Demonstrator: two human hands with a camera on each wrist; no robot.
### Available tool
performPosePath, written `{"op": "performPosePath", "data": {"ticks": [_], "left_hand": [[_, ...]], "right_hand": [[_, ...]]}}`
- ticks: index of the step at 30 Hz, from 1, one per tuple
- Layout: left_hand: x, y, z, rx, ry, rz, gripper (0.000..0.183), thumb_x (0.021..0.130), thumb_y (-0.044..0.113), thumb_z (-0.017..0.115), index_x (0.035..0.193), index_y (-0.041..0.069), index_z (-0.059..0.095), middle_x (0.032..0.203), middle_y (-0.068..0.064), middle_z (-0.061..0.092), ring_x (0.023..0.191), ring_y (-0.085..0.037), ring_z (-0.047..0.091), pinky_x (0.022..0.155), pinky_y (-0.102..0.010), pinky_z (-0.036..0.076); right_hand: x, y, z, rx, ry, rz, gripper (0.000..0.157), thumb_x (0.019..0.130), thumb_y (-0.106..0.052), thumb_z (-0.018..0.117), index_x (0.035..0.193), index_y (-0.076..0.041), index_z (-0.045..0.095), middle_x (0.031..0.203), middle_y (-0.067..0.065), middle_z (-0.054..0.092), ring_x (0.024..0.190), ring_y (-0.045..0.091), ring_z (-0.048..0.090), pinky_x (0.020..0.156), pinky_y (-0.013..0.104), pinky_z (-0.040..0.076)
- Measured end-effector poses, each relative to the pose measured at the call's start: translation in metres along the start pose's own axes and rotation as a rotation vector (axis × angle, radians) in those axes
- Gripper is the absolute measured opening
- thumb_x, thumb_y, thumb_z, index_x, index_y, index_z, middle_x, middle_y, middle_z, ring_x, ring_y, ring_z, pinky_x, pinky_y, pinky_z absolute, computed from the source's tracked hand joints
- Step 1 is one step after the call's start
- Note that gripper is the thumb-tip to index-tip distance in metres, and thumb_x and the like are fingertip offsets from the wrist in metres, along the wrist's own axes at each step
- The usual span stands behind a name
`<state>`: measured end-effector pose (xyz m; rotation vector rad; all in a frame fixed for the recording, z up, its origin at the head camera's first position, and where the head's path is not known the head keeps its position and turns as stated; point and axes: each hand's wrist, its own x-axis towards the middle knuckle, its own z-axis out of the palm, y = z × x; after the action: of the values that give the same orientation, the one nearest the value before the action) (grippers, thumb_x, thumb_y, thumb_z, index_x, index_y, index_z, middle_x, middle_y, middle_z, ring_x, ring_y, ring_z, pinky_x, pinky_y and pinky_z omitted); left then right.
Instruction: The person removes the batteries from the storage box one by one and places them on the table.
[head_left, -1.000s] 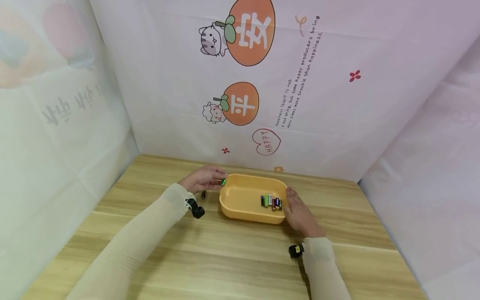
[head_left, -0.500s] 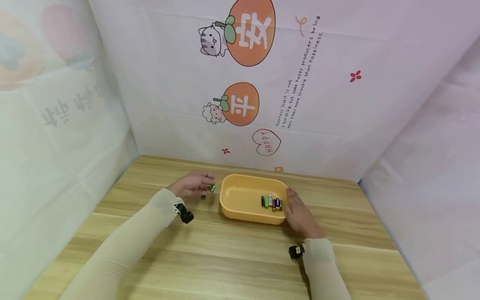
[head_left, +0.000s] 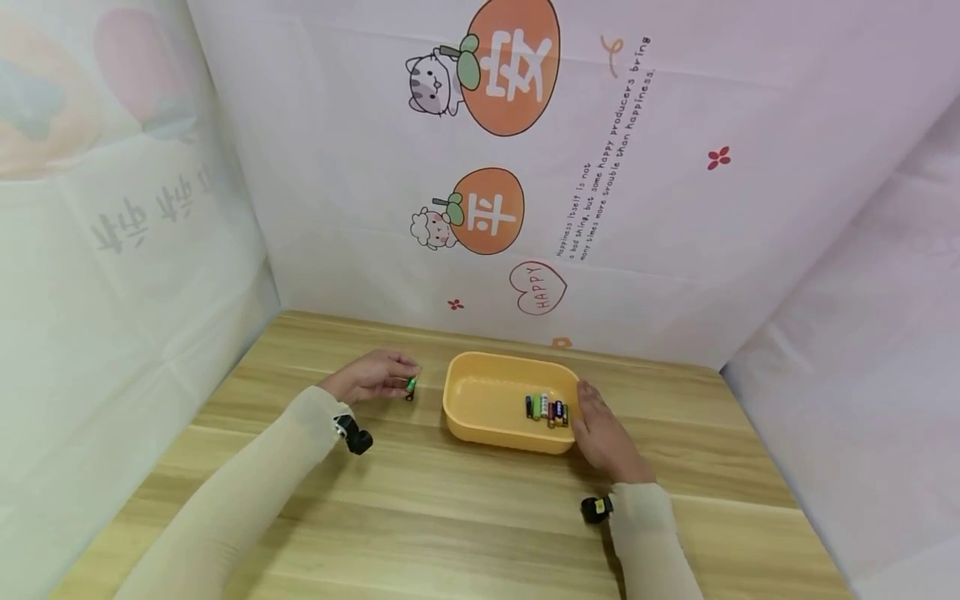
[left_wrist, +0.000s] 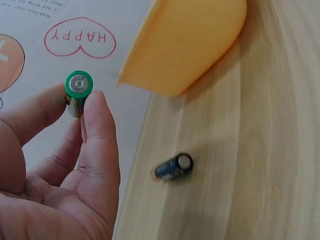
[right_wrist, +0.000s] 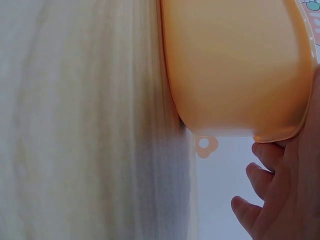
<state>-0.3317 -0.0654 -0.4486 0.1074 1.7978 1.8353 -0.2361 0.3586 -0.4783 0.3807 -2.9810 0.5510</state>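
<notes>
My left hand point(head_left: 372, 377) pinches a green-topped battery point(left_wrist: 76, 95) between thumb and fingers, its flat end facing the left wrist camera. Below it, a small black battery point(left_wrist: 173, 167) lies on the table, apart from the hand. To the right is a yellow plastic basket point(head_left: 495, 437), with several batteries point(head_left: 545, 408) side by side at its right end. My right hand point(head_left: 607, 437) rests along the outside of the basket's right end, its fingers fairly straight. In the right wrist view, a finger touches the basket's rim, while other fingertips stand free of it.
The wooden table point(head_left: 450, 508) meets a white printed cloth point(head_left: 637, 308) just behind the basket. More cloth hangs at the left and right sides. Black cameras are strapped to both wrists.
My left hand has moved left and slightly down, away from the basket's left end to above the black battery, still pinching the green-topped battery. The right hand stays at the basket.
</notes>
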Motion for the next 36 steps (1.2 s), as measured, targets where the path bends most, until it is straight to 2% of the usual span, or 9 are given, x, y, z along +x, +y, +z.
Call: {"op": "performPosePath", "data": {"ticks": [7,12,19,25,36], "left_hand": [[-0.005,-0.008,-0.01,-0.021,0.02,-0.003,0.038,0.096,0.011,0.063,0.128,-0.005,0.051,0.112,-0.015,0.059,0.088,-0.019,0.063,0.089,-0.038,0.054],[-0.008,-0.017,-0.016,-0.015,0.022,0.005,0.042,0.097,0.012,0.062,0.131,-0.008,0.048,0.111,-0.018,0.06,0.086,-0.019,0.063,0.09,-0.039,0.054],[-0.012,-0.028,-0.025,-0.016,0.04,-0.026,0.035,0.096,0.013,0.063,0.124,-0.005,0.052,0.11,-0.019,0.06,0.083,-0.019,0.063,0.089,-0.039,0.054],[-0.009,-0.023,-0.028,-0.035,0.045,-0.011,0.034,0.096,0.012,0.063,0.124,-0.005,0.052,0.107,-0.016,0.061,0.081,-0.018,0.064,0.083,-0.035,0.057],[-0.012,-0.019,-0.03,-0.057,0.06,-0.026,0.034,0.096,0.01,0.062,0.125,-0.004,0.05,0.11,-0.018,0.061,0.081,-0.017,0.064,0.083,-0.034,0.057]], "right_hand": [[0.0,0.005,0.001,-0.016,0.003,0.001,0.059,0.104,-0.018,0.032,0.153,0.005,0.008,0.16,0.02,0.008,0.145,0.039,0.01,0.116,0.053,0.014],[0.0,0.006,0.001,-0.013,0.013,-0.008,0.059,0.104,-0.017,0.033,0.152,0.006,0.009,0.159,0.02,0.009,0.144,0.04,0.012,0.116,0.053,0.015],[-0.001,0.001,0.004,-0.002,-0.009,0.006,0.059,0.104,-0.018,0.033,0.153,0.003,0.007,0.159,0.02,0.011,0.145,0.037,0.01,0.117,0.051,0.013],[0.002,0.001,0.002,-0.011,-0.01,0.003,0.061,0.104,-0.018,0.034,0.153,0.004,0.007,0.16,0.02,0.009,0.145,0.038,0.01,0.116,0.052,0.013],[0.005,0.002,-0.003,-0.009,-0.015,-0.004,0.061,0.103,-0.017,0.035,0.153,0.005,0.007,0.159,0.022,0.011,0.144,0.039,0.01,0.116,0.053,0.013]]}}
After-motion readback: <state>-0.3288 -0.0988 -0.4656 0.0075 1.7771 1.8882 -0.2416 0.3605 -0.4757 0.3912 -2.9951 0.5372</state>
